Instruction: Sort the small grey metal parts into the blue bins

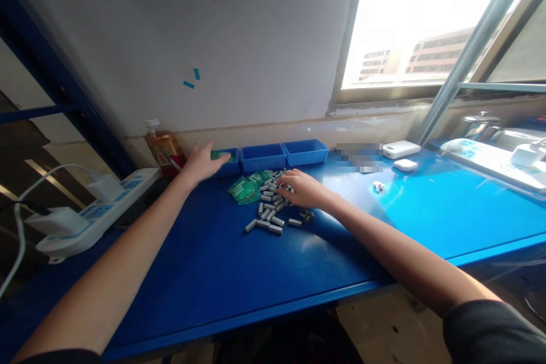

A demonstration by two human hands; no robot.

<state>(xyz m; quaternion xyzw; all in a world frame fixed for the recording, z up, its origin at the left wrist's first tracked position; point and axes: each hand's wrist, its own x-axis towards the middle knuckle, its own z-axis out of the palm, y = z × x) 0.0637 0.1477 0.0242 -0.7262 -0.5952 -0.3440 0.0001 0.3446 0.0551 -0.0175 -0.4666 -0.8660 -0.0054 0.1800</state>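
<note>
My left hand (202, 164) is at the left blue bin (234, 169), fingers and thumb apart. A green plastic packet (220, 156) lies in that bin, close to my thumb; I see nothing held. My right hand (302, 189) reaches down over a heap of short silvery metal pieces (267, 214), its fingers curved and apart, touching or nearly touching the heap. Some pieces are hidden under it. Beside the heap, on its left, lie green plastic packets (244, 189) with pieces visible inside.
Two more blue bins, a middle one (263, 158) and a right one (306, 153), line the wall. A bottle (161, 145) and a power strip (100, 210) stand left. On the right are a white box-shaped device (401, 149), a small white case (405, 165) and another power strip (490, 162).
</note>
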